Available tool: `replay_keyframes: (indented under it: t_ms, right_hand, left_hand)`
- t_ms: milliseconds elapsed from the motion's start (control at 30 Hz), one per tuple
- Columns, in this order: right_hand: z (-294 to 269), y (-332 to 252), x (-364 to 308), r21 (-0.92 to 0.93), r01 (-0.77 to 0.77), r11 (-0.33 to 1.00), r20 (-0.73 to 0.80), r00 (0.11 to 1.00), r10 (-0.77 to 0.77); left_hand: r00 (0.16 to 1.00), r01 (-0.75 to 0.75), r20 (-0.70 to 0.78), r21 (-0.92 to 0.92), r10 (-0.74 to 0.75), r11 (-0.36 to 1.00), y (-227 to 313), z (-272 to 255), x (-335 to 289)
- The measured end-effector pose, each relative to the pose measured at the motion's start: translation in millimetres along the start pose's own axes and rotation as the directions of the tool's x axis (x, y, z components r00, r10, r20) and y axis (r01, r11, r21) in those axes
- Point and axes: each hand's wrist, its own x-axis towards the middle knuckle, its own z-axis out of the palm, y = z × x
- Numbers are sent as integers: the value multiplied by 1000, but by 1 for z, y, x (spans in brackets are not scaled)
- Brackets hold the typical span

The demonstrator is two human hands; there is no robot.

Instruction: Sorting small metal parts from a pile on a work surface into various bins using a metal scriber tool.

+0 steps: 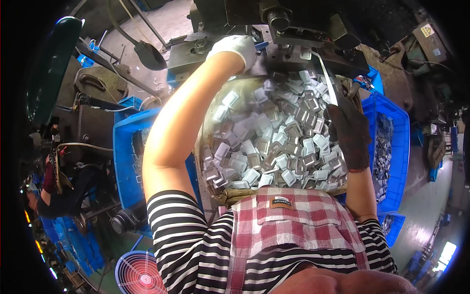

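Note:
My right hand [348, 130], in a dark glove, is closed around long metal tweezers [329, 81]. Their tip reaches the press bed, beside a small rectangular metal piece [306, 53]; I cannot tell whether they grip it. At the left of the press bed is my left hand [234, 53] in a white glove, its fingers curled and mostly hidden. A blue rod-like thing [261, 46] sticks out past its fingers. Between my arms lies a heap of small shallow rectangular metal pieces [281, 137], shiny and grey, just below the press.
The dark press [278, 20] stands directly ahead. Blue crates [402, 147] with more metal pieces stand at the right, and another blue crate [122, 161] at the left. A fan [142, 277] is at the lower left. Another person [73, 191] works at far left.

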Motion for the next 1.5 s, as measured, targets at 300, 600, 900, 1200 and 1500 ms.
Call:
replay_keyframes:
  t_ms: [300, 600, 900, 1200, 1500]
  right_hand:
    - [39, 8, 36, -47, 115, 992, 9, 993, -115]
    - [33, 14, 23, -154, 139, 978, -91, 984, -154]
    - [17, -9, -55, 222, -312, 924, 400, 893, 205]
    - [27, -10, -61, 136, -209, 968, 421, 897, 135]
    - [22, -13, -41, -107, -219, 970, 285, 928, 241]
  left_hand:
    - [906, -177, -416, -208, 77, 962, -26, 111, -47]
    - [824, -190, -545, -528, -158, 828, -38, 126, -52]
    - [915, -303, -313, -950, -254, 80, -44, 112, -72]
    - [905, -327, -343, -939, -254, 104, -47, 118, -76]
    - [936, -71, -332, -500, -115, 863, -103, 81, -69]
